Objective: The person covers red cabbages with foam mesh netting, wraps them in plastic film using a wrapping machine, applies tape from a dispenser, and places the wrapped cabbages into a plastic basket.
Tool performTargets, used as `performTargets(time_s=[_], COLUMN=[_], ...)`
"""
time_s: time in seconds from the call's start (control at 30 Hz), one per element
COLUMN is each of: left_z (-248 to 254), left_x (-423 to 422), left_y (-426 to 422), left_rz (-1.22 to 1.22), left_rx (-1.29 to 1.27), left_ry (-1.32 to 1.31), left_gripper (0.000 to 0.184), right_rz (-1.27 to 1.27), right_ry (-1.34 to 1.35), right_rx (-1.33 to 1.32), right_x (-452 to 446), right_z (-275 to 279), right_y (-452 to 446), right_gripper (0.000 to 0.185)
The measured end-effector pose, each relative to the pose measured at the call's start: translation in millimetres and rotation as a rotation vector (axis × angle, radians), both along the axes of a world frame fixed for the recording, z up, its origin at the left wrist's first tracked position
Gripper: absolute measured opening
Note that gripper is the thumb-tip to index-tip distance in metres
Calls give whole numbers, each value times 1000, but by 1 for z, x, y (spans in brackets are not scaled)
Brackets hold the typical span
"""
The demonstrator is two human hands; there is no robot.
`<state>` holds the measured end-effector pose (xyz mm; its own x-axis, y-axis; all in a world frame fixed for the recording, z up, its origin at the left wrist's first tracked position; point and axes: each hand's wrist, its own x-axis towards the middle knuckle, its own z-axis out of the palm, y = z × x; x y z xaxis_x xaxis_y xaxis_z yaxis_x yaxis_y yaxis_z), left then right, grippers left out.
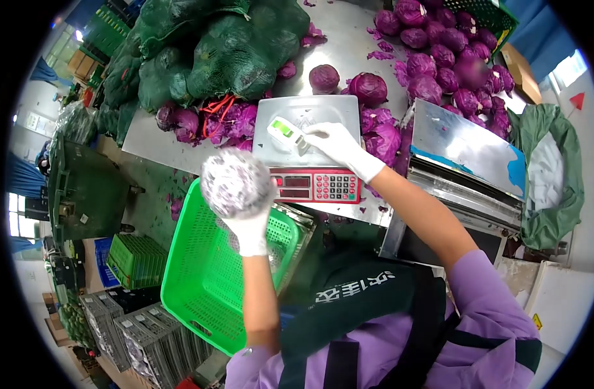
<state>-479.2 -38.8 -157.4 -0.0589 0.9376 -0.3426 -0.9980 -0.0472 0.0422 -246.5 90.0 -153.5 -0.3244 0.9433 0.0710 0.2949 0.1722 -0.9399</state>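
My left hand (250, 231), in a white glove, is closed around a round ball in white netting with purple showing through, apparently a wrapped red cabbage (236, 183). It hangs above the upper end of a green plastic basket (177, 259), where similar netted balls partly show beneath my hand. My gloved right hand (339, 146) reaches over the metal plate of a red weighing scale (336, 186). Its fingers pinch a white piece with a green label (285, 131), perhaps a sticker or small roll; I cannot tell which.
Green net sacks (232, 58) sit at the back left of the metal table (157, 146). Loose red cabbages (433, 68) are heaped back right, and two (368, 89) lie behind the scale. A metal machine (465, 146) stands right; a green bin (89, 188) stands left.
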Motion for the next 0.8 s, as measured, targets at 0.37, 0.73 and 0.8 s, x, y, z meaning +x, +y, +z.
performTargets(time_s=[0.37, 0.73, 0.8], left_z=[2, -14, -17], left_x=[-4, 15, 16], left_y=[161, 175, 175], left_rz=[-49, 82, 77], left_rx=[209, 117, 133], left_ry=[-127, 129, 104], left_gripper=[85, 84, 83], right_rz=[-31, -55, -91], right_ry=[-488, -147, 134], right_rx=[-304, -439, -607], right_x=[-46, -47, -48], right_z=[-5, -32, -14], right_y=[57, 56, 50], right_gripper=[40, 20, 17])
